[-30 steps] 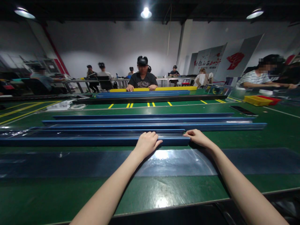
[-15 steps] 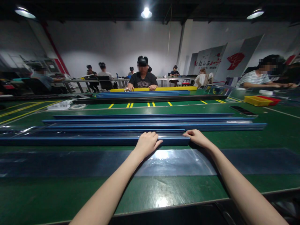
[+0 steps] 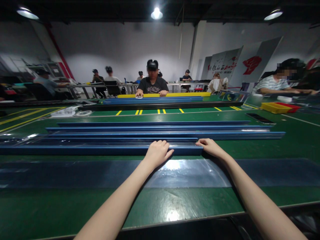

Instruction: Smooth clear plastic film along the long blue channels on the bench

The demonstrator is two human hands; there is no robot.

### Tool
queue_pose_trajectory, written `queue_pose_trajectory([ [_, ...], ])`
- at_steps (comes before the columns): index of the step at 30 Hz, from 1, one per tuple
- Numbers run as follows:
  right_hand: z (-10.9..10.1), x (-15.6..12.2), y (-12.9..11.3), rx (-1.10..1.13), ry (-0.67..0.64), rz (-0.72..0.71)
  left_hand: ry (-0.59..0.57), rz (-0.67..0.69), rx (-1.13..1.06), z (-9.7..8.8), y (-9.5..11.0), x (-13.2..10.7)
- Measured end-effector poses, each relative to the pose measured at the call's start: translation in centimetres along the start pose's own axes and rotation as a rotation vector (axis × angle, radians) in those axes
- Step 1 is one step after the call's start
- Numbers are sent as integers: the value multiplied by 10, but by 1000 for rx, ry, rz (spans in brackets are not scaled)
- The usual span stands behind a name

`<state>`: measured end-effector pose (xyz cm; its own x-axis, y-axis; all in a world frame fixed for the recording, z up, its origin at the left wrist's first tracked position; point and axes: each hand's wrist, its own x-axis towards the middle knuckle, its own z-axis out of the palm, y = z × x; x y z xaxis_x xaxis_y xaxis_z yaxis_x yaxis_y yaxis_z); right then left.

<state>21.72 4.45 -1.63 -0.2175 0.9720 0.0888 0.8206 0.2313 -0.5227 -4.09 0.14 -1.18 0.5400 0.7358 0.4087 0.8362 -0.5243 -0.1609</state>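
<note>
A long blue channel point(image 3: 95, 151) with raised side walls lies across the green table, running out of view on the left. My left hand point(image 3: 157, 153) rests over its near wall, fingers bent inside and thumb on the outer side. At the channel's right end, my right hand point(image 3: 210, 147) is closed in a pinch; what its fingertips hold is too small to make out. Glossy clear film point(image 3: 125, 143) shows inside the channel. Nearer to me, a wide clear plastic strip point(image 3: 187, 173) lies flat under my forearms.
Just beyond are more blue channels point(image 3: 225, 135). A phone point(image 3: 260, 118) and a yellow tray point(image 3: 273, 107) lie to the right. Across the table a co-worker point(image 3: 153, 85) handles a yellow channel point(image 3: 180, 94), behind a long black bar point(image 3: 162, 106).
My hands and the channel stay in place; the view shifts very slightly. The co-worker's hand opposite has moved a little to the right along the yellow channel.
</note>
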Motion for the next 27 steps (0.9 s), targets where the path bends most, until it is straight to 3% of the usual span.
queue_pose_trajectory([
  [27,1,0,0,-19,2,0,19,-2,-18,1,0,0],
])
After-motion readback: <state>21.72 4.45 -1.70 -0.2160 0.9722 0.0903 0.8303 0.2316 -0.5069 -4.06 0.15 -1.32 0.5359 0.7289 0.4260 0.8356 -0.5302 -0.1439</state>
